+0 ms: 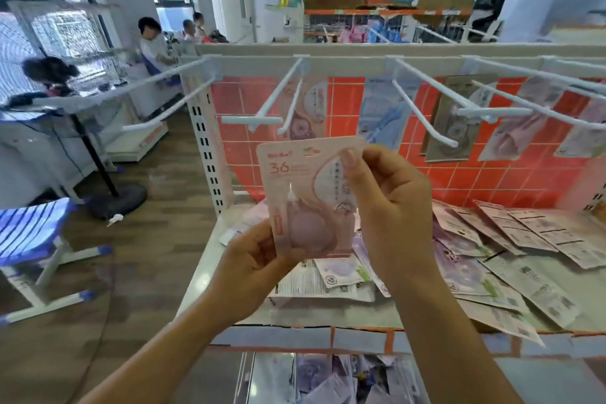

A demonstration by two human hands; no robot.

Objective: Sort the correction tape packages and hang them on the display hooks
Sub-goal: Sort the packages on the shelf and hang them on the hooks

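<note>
left hand, right hand pinch pink correction tape package | few hung packages on hooks | many loose packages toward right edge of shelf

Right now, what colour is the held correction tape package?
The correction tape package is pale pink, head view.

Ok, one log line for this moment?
left hand: grips pink package bottom | right hand: pinches its top edge | hooks: package not yet hung | shelf: loose packages lying

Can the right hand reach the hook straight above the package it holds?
Probably yes: the right hand pinches the package at its top, just below that hook, whose front end is bare; nothing lies between.
</note>
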